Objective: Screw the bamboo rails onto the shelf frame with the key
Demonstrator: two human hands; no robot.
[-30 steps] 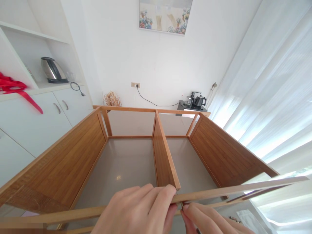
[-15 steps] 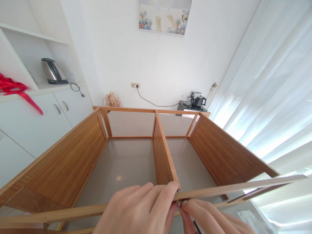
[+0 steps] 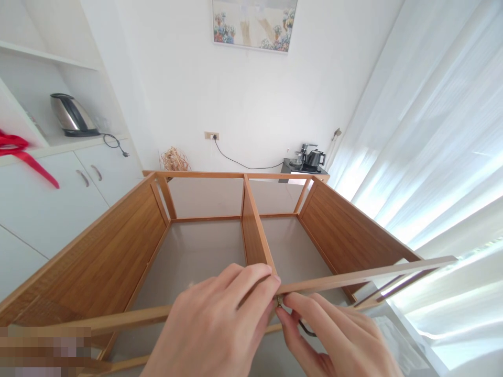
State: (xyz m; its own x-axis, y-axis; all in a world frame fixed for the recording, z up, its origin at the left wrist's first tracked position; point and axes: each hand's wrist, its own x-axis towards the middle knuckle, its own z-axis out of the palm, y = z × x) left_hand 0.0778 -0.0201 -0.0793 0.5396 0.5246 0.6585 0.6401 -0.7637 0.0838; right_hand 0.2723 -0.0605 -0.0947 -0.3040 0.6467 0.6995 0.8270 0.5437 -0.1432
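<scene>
The screw (image 3: 279,301) at the tips of the right-hand fingers (image 3: 314,310) was of brassy metal. The tool (image 3: 307,331) below those fingers was of dark metal, smooth in appearance. The rail (image 3: 365,275) just beyond the fingertips was of pale wood with a smooth, matt face. The divider (image 3: 252,228) ahead of the fingers was of darker, satin-finished wood. The floor (image 3: 200,238) beyond them was grey, smooth and glossy. Well to their right, the curtain (image 3: 432,110) was of thin white cloth. Far to their left, the kettle (image 3: 74,115) combined shiny metal with black plastic.

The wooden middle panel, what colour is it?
The middle panel is warm orange-brown; it shows best in the head view.
</scene>
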